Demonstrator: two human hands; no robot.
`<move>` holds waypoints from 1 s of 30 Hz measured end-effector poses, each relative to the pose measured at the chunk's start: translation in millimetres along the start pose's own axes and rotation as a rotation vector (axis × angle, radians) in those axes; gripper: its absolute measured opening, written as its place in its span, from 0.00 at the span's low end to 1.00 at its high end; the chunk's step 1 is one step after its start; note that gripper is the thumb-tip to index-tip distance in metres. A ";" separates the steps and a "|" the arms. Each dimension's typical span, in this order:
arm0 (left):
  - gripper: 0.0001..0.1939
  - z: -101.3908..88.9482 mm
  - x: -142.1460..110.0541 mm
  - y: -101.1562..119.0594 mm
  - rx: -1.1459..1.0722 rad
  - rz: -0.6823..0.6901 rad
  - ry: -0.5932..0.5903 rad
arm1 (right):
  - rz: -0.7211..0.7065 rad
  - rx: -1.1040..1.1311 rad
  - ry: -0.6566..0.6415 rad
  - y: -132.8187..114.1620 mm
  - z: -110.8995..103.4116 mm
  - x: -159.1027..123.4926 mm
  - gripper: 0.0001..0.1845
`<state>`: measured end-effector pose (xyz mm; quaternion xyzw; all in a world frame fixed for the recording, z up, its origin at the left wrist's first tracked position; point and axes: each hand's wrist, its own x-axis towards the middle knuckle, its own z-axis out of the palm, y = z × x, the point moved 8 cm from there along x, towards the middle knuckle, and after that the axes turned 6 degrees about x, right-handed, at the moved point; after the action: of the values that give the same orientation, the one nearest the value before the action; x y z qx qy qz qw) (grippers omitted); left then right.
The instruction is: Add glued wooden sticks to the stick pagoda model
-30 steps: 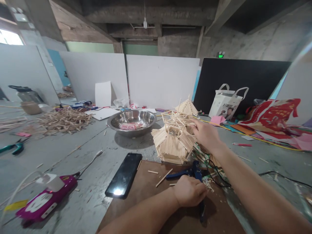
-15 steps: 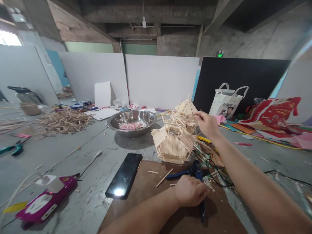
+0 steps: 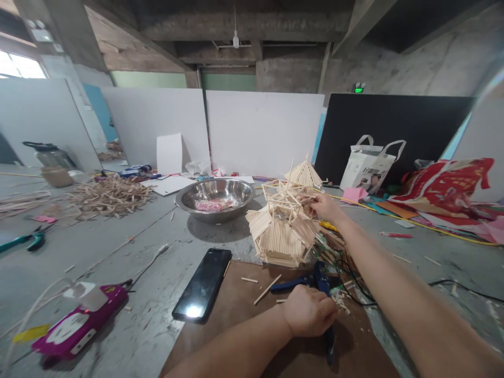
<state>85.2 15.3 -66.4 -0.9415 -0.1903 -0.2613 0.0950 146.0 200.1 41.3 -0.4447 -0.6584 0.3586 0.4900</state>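
A tiered model pavilion (image 3: 282, 224) built of thin wooden sticks stands just beyond a brown board (image 3: 252, 320). My right hand (image 3: 323, 206) reaches to the model's upper tier, its fingers pinched among the loose crossing sticks there. Nearer to me, my left hand (image 3: 310, 317) is closed round the handle of a blue glue gun (image 3: 319, 283) that rests on the board, nozzle pointing left. A few loose sticks (image 3: 266, 288) lie on the board beside it.
A black phone (image 3: 202, 284) lies at the board's left edge. A steel bowl (image 3: 214, 195) sits behind the model. A pink power strip (image 3: 74, 325), green pliers (image 3: 21, 241), a stick pile (image 3: 106, 193), a paper bag (image 3: 370, 166) and coloured paper (image 3: 441, 197) lie around.
My right hand rose from the model's side, lifted clear for a moment, then came back down onto the upper tier's sticks. My left hand stayed on the glue gun.
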 end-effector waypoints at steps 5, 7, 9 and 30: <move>0.09 0.4 -0.3 -0.3 0.009 0.001 -0.006 | 0.038 0.080 0.103 6.8 -18.3 -8.8 0.12; 0.09 0.3 -0.6 -0.2 0.011 0.003 0.001 | 0.042 0.135 0.155 7.6 -28.0 -15.3 0.13; 0.09 0.3 -0.9 0.1 0.009 0.005 0.004 | 0.042 0.211 0.213 7.3 -37.9 -20.9 0.13; 0.10 -4.0 0.9 -0.2 -0.013 -0.015 0.013 | 0.459 0.611 -0.131 -0.6 12.4 0.5 0.29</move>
<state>84.0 14.7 -62.6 -0.9390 -0.1951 -0.2692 0.0878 133.8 199.9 38.8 -0.3902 -0.4345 0.6663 0.4637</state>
